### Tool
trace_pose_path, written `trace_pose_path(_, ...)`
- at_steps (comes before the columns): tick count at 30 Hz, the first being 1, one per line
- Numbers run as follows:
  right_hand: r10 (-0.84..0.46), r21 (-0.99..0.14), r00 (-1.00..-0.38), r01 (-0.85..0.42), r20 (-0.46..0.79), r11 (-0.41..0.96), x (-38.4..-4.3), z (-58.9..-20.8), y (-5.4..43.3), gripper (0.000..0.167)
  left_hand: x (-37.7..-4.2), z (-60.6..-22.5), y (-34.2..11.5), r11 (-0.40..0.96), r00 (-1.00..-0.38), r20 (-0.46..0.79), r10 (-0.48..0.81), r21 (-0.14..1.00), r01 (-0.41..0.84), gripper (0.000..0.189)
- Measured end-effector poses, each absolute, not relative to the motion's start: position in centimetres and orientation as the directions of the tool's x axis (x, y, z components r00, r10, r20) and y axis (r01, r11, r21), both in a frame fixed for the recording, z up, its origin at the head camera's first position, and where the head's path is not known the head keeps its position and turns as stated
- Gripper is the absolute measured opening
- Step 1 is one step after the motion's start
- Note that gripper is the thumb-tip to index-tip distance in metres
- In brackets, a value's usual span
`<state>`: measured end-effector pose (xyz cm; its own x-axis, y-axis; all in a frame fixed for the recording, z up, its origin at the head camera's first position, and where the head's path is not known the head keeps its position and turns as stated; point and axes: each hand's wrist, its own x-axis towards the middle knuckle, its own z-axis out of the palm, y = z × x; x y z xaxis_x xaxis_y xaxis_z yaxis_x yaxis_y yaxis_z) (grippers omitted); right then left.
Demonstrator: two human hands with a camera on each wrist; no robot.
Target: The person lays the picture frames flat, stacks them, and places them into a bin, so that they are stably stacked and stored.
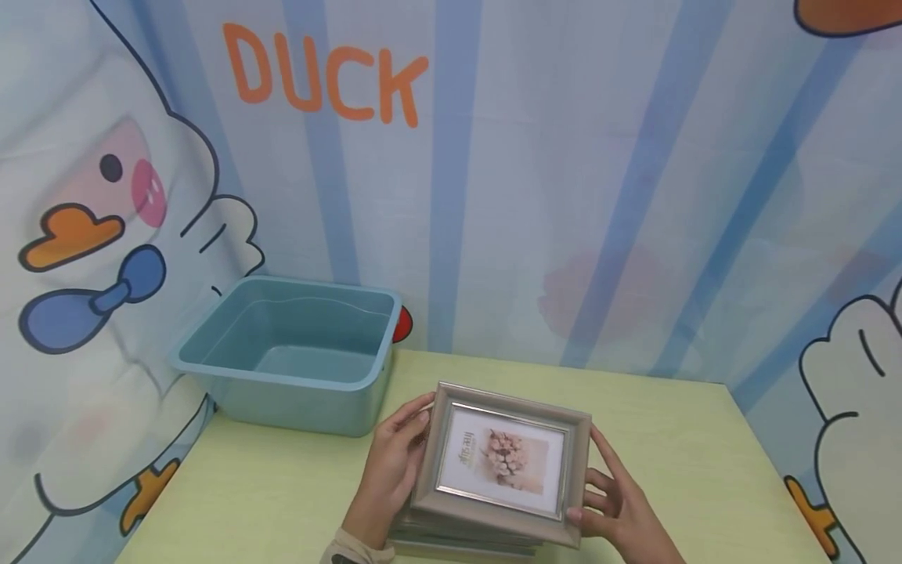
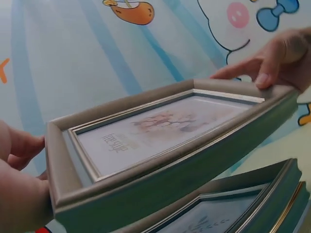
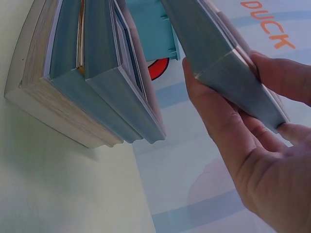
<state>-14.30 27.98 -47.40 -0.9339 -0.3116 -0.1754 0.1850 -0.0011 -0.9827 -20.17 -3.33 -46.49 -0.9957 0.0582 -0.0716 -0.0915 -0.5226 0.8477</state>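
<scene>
A taupe picture frame (image 1: 503,462) with a silver inner edge and a flower print is held between both hands. My left hand (image 1: 396,462) grips its left side, and my right hand (image 1: 620,501) holds the right side, thumb on the front near the lower corner. Beneath it lies a stack of more picture frames (image 3: 97,73); the right wrist view shows a gap between the held frame and this stack. The top frame of the stack (image 2: 218,208) also has a print behind its glass. In the head view the held frame hides most of the stack.
A blue-green plastic bin (image 1: 282,392) stands at the back left of the pale yellow-green table (image 1: 676,439), its visible floor bare. Behind the table hangs a striped cloth (image 1: 521,196) printed with ducks and the word DUCK.
</scene>
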Motion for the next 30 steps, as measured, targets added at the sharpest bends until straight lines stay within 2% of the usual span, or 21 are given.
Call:
trace_pose_path(6,-0.316,-0.974,-0.926,0.226,-0.206,-0.029,-14.3,-47.5,28.1,0.106,-20.0,-47.2,-3.8,-0.61,-0.987,-0.065,0.147,0.78,-0.142,0.036)
trace_pose_path(10,-0.324,-0.969,-0.921,0.243,-0.215,-0.048,-14.4,-47.6,28.1,0.106,-19.6,-47.6,-4.8,-0.593,-0.965,0.012,0.263,0.791,-0.151,0.041)
trace_pose_path(15,-0.332,-0.962,-0.913,0.269,-0.238,-0.05,-14.4,-47.8,28.3,0.104,-19.5,-48.0,-7.0,-0.409,-0.88,0.142,0.453,0.91,-0.064,0.058)
trace_pose_path(18,-0.349,-0.958,-0.903,0.283,-0.25,-0.048,-14.4,-47.9,28.5,0.104,-19.5,-47.9,-8.2,-0.273,-0.838,0.142,0.527,0.962,-0.009,0.077)
trace_pose_path(22,-0.376,-0.956,-0.891,0.291,-0.253,-0.046,-14.4,-48.0,28.5,0.104,-19.5,-47.7,-9.1,-0.133,-0.812,0.127,0.57,0.989,0.061,0.095)
trace_pose_path(25,-0.374,-0.951,-0.887,0.306,-0.269,-0.043,-14.5,-48.1,28.4,0.104,-19.4,-47.7,-9.4,-0.094,-0.796,0.138,0.59,0.99,0.102,0.101)
trace_pose_path(30,-0.394,-0.949,-0.879,0.311,-0.268,-0.05,-14.7,-48.1,28.1,0.101,-19.2,-47.8,-9.5,-0.105,-0.792,0.107,0.601,0.993,0.054,0.105)
